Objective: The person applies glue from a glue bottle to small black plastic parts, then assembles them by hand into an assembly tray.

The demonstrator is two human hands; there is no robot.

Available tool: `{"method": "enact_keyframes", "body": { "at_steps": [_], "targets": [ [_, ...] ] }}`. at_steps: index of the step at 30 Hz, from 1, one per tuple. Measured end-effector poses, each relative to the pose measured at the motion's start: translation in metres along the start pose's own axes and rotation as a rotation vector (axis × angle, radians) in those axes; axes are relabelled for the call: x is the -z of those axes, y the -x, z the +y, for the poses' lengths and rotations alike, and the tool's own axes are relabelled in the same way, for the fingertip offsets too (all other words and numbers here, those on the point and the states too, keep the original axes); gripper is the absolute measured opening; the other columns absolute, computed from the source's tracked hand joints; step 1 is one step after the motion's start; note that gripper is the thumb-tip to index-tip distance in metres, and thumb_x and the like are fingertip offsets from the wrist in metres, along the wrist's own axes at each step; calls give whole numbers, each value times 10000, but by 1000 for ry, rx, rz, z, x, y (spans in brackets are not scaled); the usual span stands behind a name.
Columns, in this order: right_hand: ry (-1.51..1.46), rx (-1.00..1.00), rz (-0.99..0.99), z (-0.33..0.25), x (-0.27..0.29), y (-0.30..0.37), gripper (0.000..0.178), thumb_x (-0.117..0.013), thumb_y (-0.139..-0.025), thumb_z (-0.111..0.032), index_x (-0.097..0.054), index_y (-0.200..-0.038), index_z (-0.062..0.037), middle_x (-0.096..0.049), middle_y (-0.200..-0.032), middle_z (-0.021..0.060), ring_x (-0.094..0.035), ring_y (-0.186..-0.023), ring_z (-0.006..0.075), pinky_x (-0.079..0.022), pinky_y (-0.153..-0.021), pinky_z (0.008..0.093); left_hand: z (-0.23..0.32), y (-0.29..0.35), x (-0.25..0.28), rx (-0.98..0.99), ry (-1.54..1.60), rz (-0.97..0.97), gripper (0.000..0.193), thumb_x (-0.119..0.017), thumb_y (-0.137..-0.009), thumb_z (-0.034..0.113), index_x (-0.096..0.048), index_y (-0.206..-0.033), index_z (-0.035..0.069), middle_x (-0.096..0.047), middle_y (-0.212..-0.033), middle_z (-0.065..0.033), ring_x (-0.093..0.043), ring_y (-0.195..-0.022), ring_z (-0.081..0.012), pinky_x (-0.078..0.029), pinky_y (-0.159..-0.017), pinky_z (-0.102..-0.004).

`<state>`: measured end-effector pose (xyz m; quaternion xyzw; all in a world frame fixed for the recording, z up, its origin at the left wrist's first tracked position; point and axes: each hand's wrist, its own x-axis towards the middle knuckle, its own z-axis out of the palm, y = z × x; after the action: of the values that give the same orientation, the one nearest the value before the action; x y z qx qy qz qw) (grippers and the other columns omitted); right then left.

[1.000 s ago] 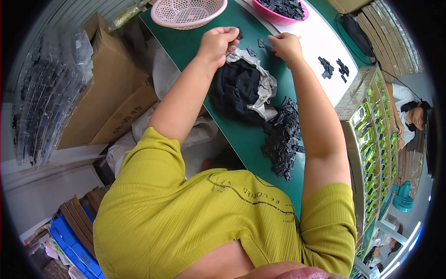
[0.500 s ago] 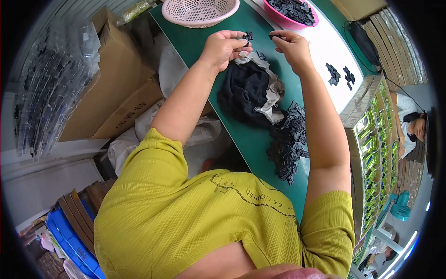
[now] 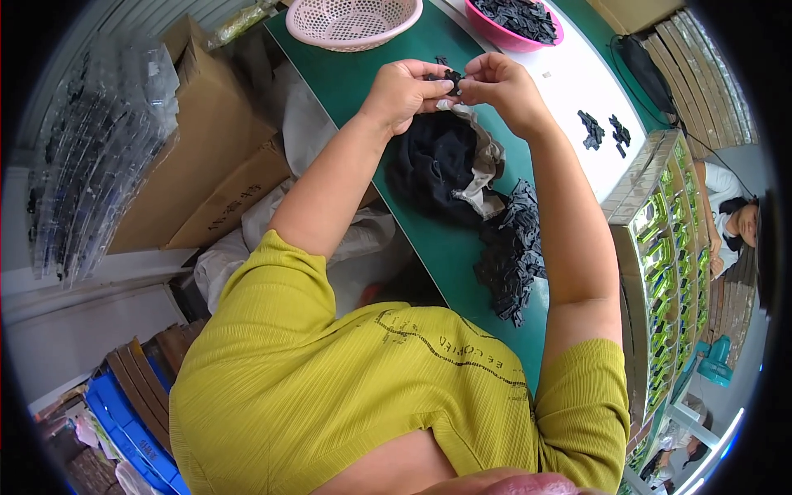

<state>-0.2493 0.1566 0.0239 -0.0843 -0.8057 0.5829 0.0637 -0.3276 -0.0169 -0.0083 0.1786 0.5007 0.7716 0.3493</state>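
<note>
Over the far part of the green table, my left hand (image 3: pixel 402 95) is closed on small black plastic parts (image 3: pixel 454 80). My right hand (image 3: pixel 500 89) meets it there, its thumb and fingers pinched at the same cluster; I cannot tell the parts' exact kind. Just below both hands lies a bundled black cloth (image 3: pixel 433 165) with a grey-white edge. To its right and nearer me, a heap of similar black parts (image 3: pixel 511 256) spreads over the table, partly hidden by my right forearm.
A pink perforated basket (image 3: pixel 355 23) and a bright pink bowl (image 3: pixel 516 25) of black parts stand at the far side. Two small black piles (image 3: pixel 591 130) rest on the white surface. Right of them is a divided box (image 3: pixel 656 239) of green items; cardboard boxes (image 3: pixel 190 140) stand left.
My right hand has moved left to meet my left hand, bringing its pinched black part to the cluster. My left hand has shifted slightly right.
</note>
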Motion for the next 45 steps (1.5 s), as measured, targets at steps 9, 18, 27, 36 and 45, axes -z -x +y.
{"method": "enact_keyframes", "body": {
  "at_steps": [9, 18, 27, 36, 45],
  "targets": [
    [790, -252, 299, 6, -32, -49, 358, -700, -769, -361, -715, -946, -50, -698, -880, 154, -669, -863, 317, -517, -774, 381, -10, -4, 19, -23, 35, 298, 310, -641, -824, -37, -519, -1094, -131, -629, -969, -197, -678, -822, -283, -580, -712, -334],
    [543, -321, 221, 3, -30, -46, 360, -711, -788, -325, -693, -979, -20, -693, -916, 118, -664, -779, 197, -518, -647, 334, -11, -16, 18, -46, 77, 344, 251, -589, -848, -56, -508, -1077, -117, -625, -927, -192, -683, -752, -257, -585, -626, -297],
    [173, -211, 107, -18, -6, -27, 265, -701, -804, -226, -685, -909, 16, -659, -777, 52, -597, -683, 128, -478, -609, 256, -3, -26, -11, -123, 147, 283, 191, -665, -833, -3, -588, -986, -86, -653, -877, -147, -672, -711, -212, -584, -620, -287],
    [847, -346, 75, -7, -7, -20, 489, -750, -701, -414, -695, -878, 38, -683, -863, 197, -672, -814, 277, -529, -723, 373, -5, -31, 1, -45, 154, 301, 231, -671, -801, -24, -563, -998, -77, -651, -916, -160, -664, -784, -243, -571, -701, -312],
    [225, -218, 150, -4, -12, -12, 170, -668, -846, -130, -687, -949, 3, -655, -788, 26, -608, -669, 83, -488, -621, 232, -3, -26, 10, 39, 79, 271, 171, -665, -799, -22, -576, -937, -68, -647, -842, -154, -668, -672, -213, -556, -550, -269]
  ]
}}
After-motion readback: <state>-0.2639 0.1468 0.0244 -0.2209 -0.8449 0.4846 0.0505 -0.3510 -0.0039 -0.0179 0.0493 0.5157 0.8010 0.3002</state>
